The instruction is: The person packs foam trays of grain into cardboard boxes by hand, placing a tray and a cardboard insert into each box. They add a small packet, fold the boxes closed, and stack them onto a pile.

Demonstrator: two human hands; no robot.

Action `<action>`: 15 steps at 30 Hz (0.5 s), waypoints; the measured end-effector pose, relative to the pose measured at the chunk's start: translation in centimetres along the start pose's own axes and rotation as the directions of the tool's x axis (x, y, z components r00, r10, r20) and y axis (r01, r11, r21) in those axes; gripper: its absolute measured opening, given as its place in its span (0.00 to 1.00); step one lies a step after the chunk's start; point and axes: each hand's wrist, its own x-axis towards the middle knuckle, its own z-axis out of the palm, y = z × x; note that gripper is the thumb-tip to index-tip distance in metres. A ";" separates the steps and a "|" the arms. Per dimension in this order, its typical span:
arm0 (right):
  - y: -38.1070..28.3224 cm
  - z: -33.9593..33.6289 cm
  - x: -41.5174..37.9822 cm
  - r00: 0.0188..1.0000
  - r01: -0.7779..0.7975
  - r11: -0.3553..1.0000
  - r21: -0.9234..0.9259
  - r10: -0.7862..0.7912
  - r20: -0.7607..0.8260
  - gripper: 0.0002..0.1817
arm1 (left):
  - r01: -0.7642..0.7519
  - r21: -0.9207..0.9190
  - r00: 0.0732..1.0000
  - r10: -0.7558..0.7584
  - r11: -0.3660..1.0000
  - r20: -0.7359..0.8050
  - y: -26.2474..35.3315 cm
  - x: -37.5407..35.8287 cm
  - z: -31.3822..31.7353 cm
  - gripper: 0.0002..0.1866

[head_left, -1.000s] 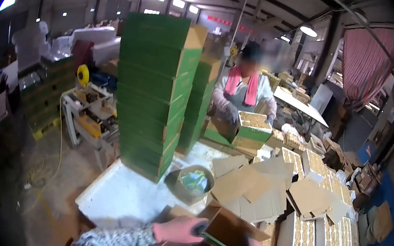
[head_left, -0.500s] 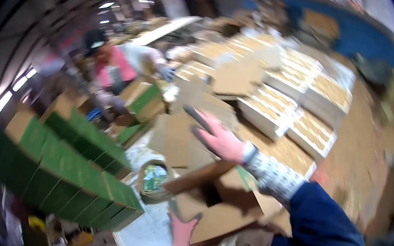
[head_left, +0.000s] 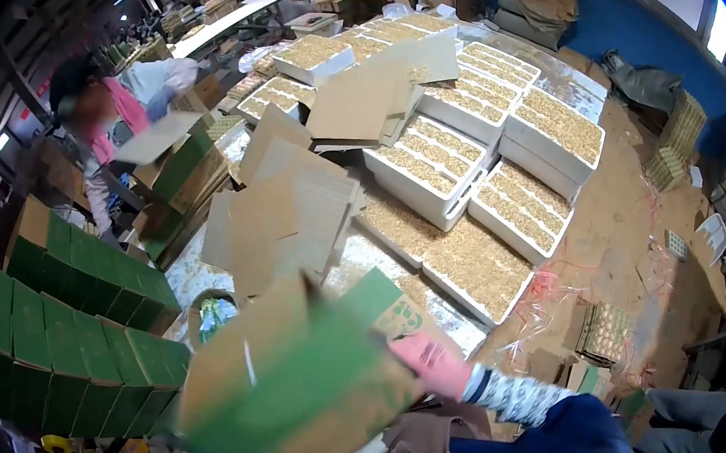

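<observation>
A brown and green cardboard box (head_left: pixel 295 392), blurred by motion, is tilted in front of my body. My right hand (head_left: pixel 429 362), in a pink glove with a patterned sleeve cuff, is closed on the box's upper right edge beside a green flap. Of my left hand, at most a sliver of pink shows under the box's bottom edge; its fingers are hidden. Flat cardboard sheets (head_left: pixel 267 223) lie just beyond the box. A round container (head_left: pixel 214 315) with green and white packets is partly covered by the box.
White foam trays (head_left: pixel 503 277) filled with grainy tan material are stacked ahead. Green boxes (head_left: pixel 71 353) stand in rows at the left. A co-worker (head_left: pixel 103 114) in pink and white handles cardboard at the upper left. Egg trays (head_left: pixel 606 332) lie on the right.
My right hand has come down from above the cardboard onto the box. The box has turned and risen, now showing its green side. The view has shifted, and the co-worker holds a raised flap.
</observation>
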 end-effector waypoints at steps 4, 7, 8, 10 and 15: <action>5.9 1.2 1.2 0.997 0.064 0.998 0.016 -0.064 -0.042 0.31 | -0.348 0.695 0.741 0.639 0.629 -0.208 -5.3 3.9 0.0 0.21; 14.6 -5.0 6.8 0.468 -0.537 0.729 0.424 0.676 -0.569 0.36 | -0.341 0.256 0.828 0.418 0.904 -0.373 -2.2 3.8 2.4 0.20; 16.1 -8.9 8.3 0.296 -0.377 0.567 0.732 0.823 -0.485 0.41 | -0.280 0.218 0.842 0.348 0.935 -0.412 -1.4 3.4 3.1 0.20; 25.7 -10.1 12.0 0.096 -0.775 0.323 0.543 0.910 -0.404 0.47 | -0.294 0.247 0.849 0.372 0.923 -0.377 -1.3 3.5 2.9 0.20; 25.5 -9.5 18.9 0.164 -0.292 0.513 0.807 0.858 -0.486 0.56 | -0.402 0.194 0.863 0.442 0.895 -0.247 -1.2 4.8 1.9 0.20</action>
